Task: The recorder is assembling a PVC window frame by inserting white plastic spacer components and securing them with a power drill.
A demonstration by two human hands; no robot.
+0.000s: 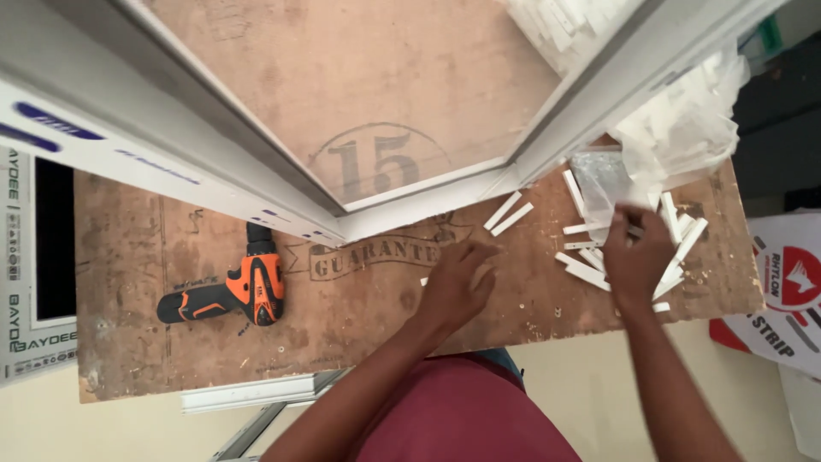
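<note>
My left hand (457, 282) rests palm down on the brown plywood bench (359, 299), just below the corner of a white window frame (359, 224); a small white piece shows beside its fingers. My right hand (637, 257) reaches into a scatter of short white plastic strips (586, 272). Its fingers are blurred, and I cannot tell if they pinch a strip. Two more white strips (509, 214) lie between the hands, near the frame's corner.
An orange and black cordless drill (244, 291) lies on the bench at the left. A clear plastic bag (684, 128) of white pieces sits at the far right. White profile lengths (256, 393) stick out under the bench's near edge. Printed cartons stand at both sides.
</note>
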